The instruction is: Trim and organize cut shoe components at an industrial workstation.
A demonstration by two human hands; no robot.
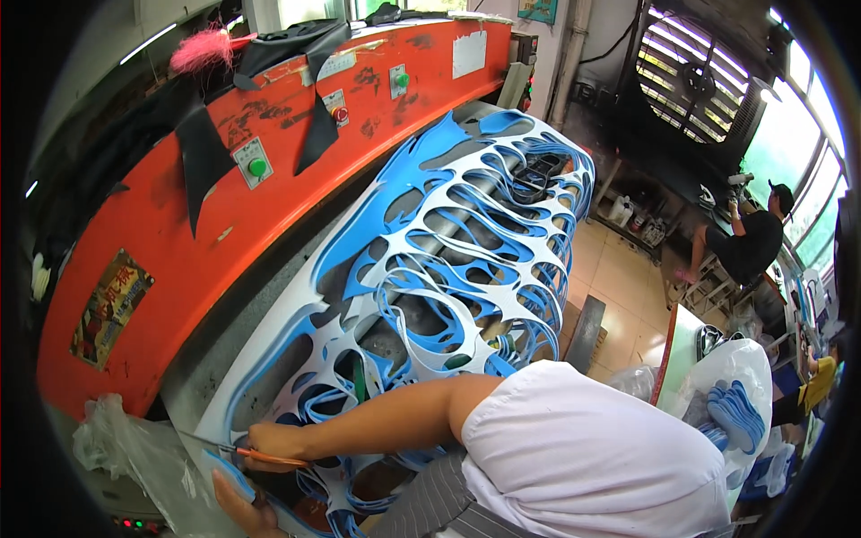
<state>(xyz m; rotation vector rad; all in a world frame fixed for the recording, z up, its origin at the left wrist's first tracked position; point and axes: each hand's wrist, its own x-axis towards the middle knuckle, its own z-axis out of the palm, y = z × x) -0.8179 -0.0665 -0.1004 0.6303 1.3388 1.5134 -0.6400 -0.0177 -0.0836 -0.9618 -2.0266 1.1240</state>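
My right hand (pixel 276 441) is closed on a pair of scissors (pixel 269 458) with orange handles, their metal blades pointing left over the edge of a foam sheet. Below it, my left hand (pixel 235 504) grips a strip of blue and white foam (pixel 229 473) near the blades; some of its fingers are hidden. Spread over the machine bed lies a white-topped, blue-backed foam sheet (pixel 421 242) full of rounded cut-out holes. Layers of this webbing are heaped and tangled along its right side. Whether the blades are open or closed on the foam is too small to tell.
A red press beam (pixel 269 143) with green buttons spans the far left side. Clear plastic film (pixel 148 466) hangs at lower left. Blue sole-shaped pieces (pixel 737 414) fill a plastic bag at right. Farther back, a person in black (pixel 753 238) sits by the windows.
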